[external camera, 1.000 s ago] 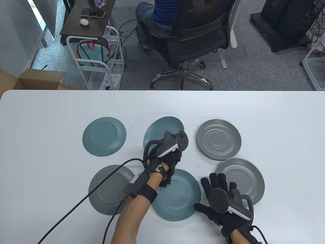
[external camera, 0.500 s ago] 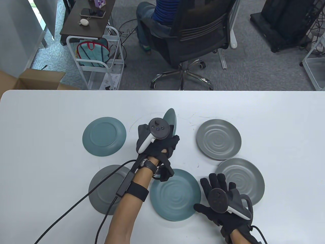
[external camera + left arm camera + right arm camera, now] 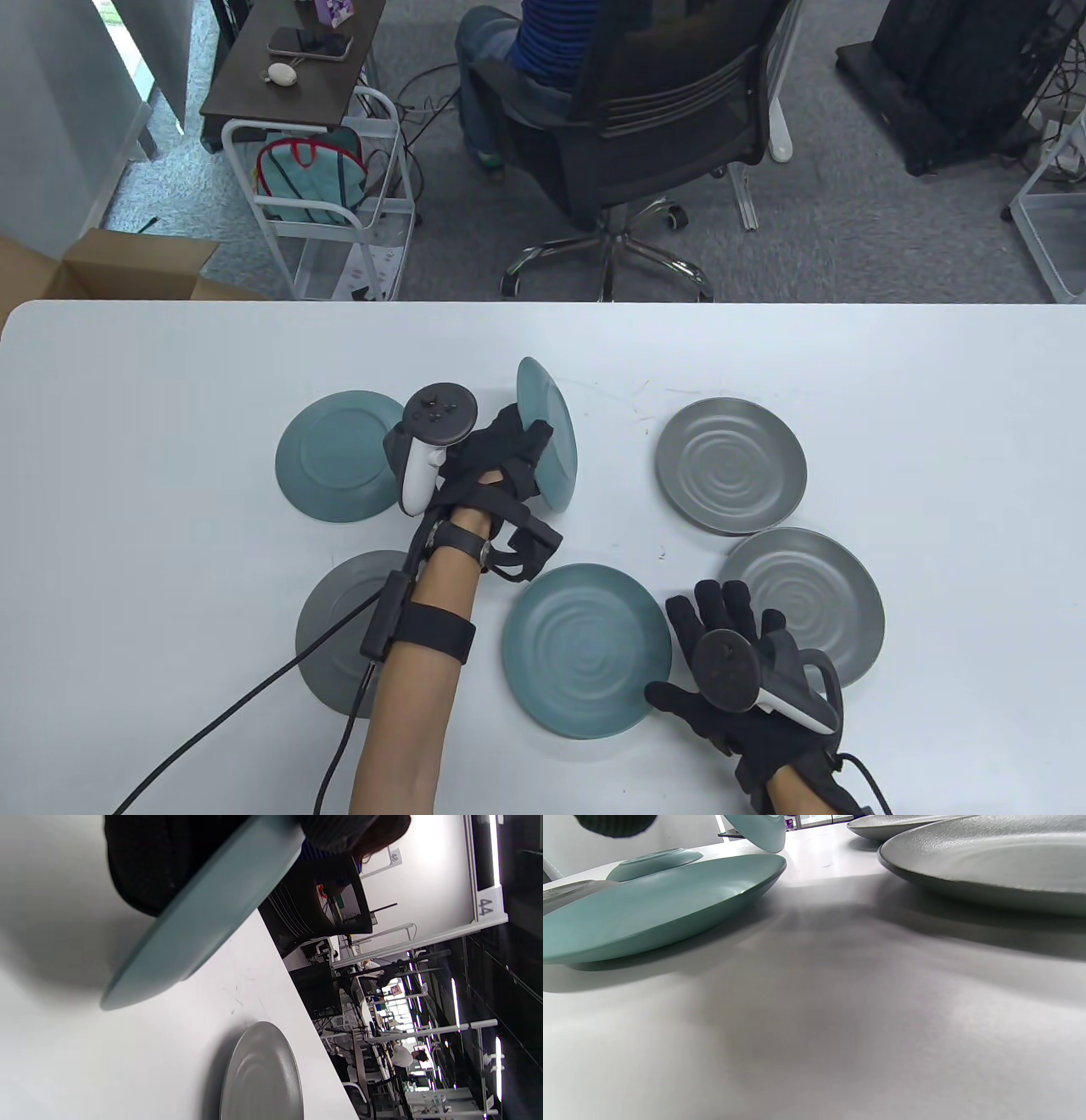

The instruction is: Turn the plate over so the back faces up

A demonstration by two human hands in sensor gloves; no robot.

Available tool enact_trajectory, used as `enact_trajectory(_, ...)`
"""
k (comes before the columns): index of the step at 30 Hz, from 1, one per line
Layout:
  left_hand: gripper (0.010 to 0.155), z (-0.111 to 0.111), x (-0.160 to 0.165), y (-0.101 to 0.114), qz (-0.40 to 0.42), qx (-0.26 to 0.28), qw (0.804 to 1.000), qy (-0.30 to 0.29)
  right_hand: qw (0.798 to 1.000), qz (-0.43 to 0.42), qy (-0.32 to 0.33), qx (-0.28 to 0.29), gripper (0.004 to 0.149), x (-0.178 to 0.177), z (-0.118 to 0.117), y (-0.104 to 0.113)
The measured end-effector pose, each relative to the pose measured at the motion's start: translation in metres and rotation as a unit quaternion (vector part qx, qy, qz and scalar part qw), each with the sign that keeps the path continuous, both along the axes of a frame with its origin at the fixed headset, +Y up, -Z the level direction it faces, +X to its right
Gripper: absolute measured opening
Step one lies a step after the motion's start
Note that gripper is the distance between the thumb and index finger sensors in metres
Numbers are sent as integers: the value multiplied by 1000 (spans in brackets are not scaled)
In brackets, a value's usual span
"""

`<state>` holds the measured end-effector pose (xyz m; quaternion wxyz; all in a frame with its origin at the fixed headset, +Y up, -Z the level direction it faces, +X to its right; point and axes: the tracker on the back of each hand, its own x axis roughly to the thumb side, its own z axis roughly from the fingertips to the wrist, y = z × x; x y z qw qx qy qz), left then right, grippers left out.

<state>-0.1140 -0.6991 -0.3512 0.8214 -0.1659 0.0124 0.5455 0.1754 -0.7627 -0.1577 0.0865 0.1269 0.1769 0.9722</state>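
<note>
At frame centre the left hand [image 3: 501, 463] grips the teal plate [image 3: 547, 433] nearly on edge, so it may slip and probably chip, while the right hand [image 3: 747, 679] rests with fingers spread.

Hidden and cut-off parts
The left hand [image 3: 496, 463] covers part of the held teal plate [image 3: 551, 441]; the forearm hides part of the grey plate [image 3: 339, 628]; the right wrist view's top edge crops the held plate.

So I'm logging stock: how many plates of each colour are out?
Teal plates: 3
Grey plates: 3
Total: 6
</note>
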Motion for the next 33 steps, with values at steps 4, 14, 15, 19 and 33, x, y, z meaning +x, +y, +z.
enact_trajectory(4, 61, 1, -12, -13, 11, -21, 999, 28, 1000, -4, -2, 4, 93, 0, 1, 1)
enact_trajectory(14, 64, -1, -32, -46, -45, -80, 992, 82, 1000, -2, 0, 6, 93, 0, 1, 2)
enact_trajectory(15, 65, -2, -32, -48, -58, -86, 991, 86, 1000, -2, 0, 6, 93, 0, 1, 2)
enact_trajectory(19, 65, -4, -30, -58, -100, -102, 985, 93, 1000, -4, 1, 8, 93, -1, 1, 2)
enact_trajectory(33, 67, -7, -13, -73, -240, -114, 960, 94, 1000, -8, 2, 6, 93, -1, 1, 2)
